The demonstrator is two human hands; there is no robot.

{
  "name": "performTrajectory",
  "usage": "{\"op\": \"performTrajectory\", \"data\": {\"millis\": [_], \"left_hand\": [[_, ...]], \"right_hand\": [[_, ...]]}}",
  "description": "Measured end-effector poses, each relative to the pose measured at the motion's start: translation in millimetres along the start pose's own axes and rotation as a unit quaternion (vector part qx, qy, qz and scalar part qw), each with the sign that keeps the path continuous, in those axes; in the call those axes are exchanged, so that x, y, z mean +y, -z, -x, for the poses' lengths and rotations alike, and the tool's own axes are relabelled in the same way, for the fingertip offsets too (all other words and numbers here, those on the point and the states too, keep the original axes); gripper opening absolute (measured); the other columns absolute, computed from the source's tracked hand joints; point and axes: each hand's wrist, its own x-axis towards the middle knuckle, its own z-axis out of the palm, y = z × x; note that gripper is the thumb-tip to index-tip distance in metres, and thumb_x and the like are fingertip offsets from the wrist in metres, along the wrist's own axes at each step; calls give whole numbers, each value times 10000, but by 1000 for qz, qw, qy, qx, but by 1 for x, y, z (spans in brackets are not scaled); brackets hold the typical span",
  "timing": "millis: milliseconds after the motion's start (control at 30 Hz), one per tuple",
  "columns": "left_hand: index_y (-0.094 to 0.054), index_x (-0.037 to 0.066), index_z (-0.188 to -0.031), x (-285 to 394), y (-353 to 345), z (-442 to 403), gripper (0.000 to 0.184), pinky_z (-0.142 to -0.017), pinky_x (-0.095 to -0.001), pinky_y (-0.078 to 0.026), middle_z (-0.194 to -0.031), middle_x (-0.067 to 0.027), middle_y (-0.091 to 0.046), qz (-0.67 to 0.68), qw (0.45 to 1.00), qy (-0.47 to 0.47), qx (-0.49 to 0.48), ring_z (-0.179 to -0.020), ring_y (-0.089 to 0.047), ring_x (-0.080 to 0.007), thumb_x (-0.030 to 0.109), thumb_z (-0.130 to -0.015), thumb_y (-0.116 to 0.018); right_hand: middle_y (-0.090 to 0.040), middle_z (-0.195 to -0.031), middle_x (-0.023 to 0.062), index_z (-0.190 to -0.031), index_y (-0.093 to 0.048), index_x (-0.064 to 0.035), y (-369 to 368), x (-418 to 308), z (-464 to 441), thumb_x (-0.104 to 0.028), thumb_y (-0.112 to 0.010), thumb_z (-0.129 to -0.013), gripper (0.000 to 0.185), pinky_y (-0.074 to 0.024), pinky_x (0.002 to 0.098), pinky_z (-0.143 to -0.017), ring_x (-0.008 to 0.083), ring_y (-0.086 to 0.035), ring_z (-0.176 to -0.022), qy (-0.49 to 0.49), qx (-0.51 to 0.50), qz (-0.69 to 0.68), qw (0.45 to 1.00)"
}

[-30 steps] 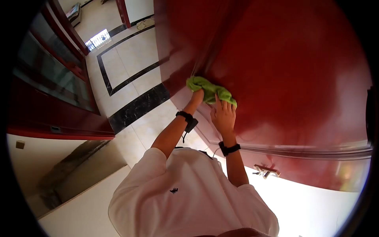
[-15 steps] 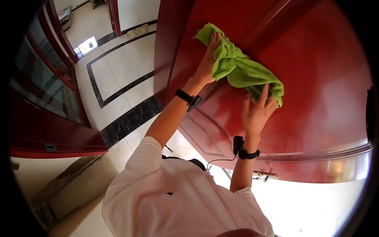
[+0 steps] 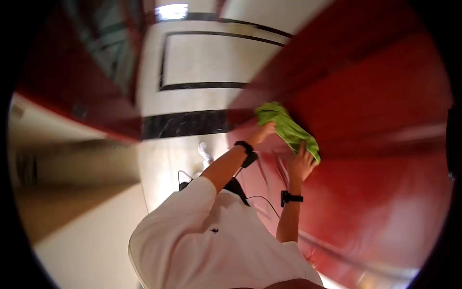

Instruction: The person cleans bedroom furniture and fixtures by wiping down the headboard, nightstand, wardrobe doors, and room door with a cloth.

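Observation:
A bright green cloth (image 3: pixel 288 129) stretches between my two hands, over the dark red wooden door (image 3: pixel 356 115). My left hand (image 3: pixel 265 132) has its fingers curled on the upper left end of the cloth. At the lower right end, my right hand (image 3: pixel 301 166) holds the cloth, with a finger stretched over it and others at its edge. Blur hides how firmly the cloth lies against the door. Each wrist wears a black strap with a small box.
Pale floor tiles (image 3: pixel 207 60) with black stone bands lie beyond the door's edge. To the left stands another red door frame with glass (image 3: pixel 115 53). A thin cable (image 3: pixel 264 198) hangs near my waist, and a shoe (image 3: pixel 205 153) shows below me.
My view has swung round and blurred. Both hands and the cloth have come lower and closer to my body, nearer the door's edge. The cloth stays in both hands.

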Motion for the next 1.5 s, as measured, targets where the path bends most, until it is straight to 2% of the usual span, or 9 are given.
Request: {"op": "performTrajectory", "data": {"millis": [200,267,300,433,667,1100,1233,1300,1500], "left_hand": [[-439,123,-1425,181,-72,37,537,-1042,-271,-363,-1344,30,-492,-191,962,191,40,-1212,-453,-107,491,-1049,-330],[-477,84,-1358,214,-59,42,581,-998,-279,-406,-1293,5,-518,-280,885,352,122,-1145,-501,-130,535,-1006,-375],[-477,84,-1358,213,-33,51,581,-998,-279,-406,-1293,5,-518,-281,884,346,142,-1145,-501,-130,535,-1006,-375],[-400,-5,-1442,266,26,125,800,-1036,-342,-413,-1375,-128,-499,-219,956,61,187,-1226,-478,-211,615,-947,-504],[-579,18,-1278,370,-27,320,489,-963,-343,-466,-1238,-111,-622,-477,815,5,329,-1109,-566,-179,342,-927,-682],[-599,59,-1266,386,-113,487,414,-962,-347,-483,-1253,-73,-622,-417,481,-192,747,-1134,-570,-175,77,-867,-707],[-613,14,-1212,413,-143,526,376,-965,-377,-473,-1251,-142,-632,-535,296,-121,782,-1158,-590,-251,21,-841,-672],[-621,15,-1212,425,-162,530,358,-969,-381,-471,-1245,-146,-637,-614,141,-161,759,-1153,-596,-264,11,-855,-647],[-610,-3,-1222,462,-189,513,325,-947,-384,-477,-1222,-147,-632,-501,186,-232,813,-1114,-599,-276,0,-897,-604]], "right_hand": [[-476,-1418,182,-1424,-467,-75,-42,-93,-63,-431,-725,-815,751,-301,550,-1065,372,-395,-1325,102,95,-342,929],[-558,-1292,207,-1292,-553,-26,-25,-142,-83,-322,-709,-857,549,-381,520,-991,402,-490,-1205,185,-17,-600,778],[-599,-1229,220,-1225,-596,-1,-15,-161,-87,-267,-701,-877,450,-422,505,-954,417,-537,-1146,215,-77,-702,675],[-657,-1009,232,-1070,-629,15,-6,-261,-90,-130,-637,-887,233,-482,479,-823,440,-607,-903,416,-68,-588,690],[-615,-1157,239,-1155,-604,-9,132,-407,-54,-118,-683,-842,340,-482,476,-893,438,-571,-1077,718,-207,-545,381],[-577,-1292,137,-1416,-336,-32,344,-565,135,-102,-594,-941,545,-497,374,-939,216,-610,-1116,664,-481,-567,79],[-531,-1363,143,-1445,-352,-10,433,-592,169,-90,-457,-1006,459,-405,324,-1047,204,-520,-1241,671,-456,-584,-29],[-485,-1422,161,-1463,-347,6,483,-594,173,-155,-399,-1039,457,-347,321,-1094,214,-464,-1307,735,-280,-615,49],[-339,-1509,241,-1489,-309,25,605,-559,195,-205,-451,-983,573,-276,380,-1150,352,-347,-1398,711,-243,-650,-111]]}}
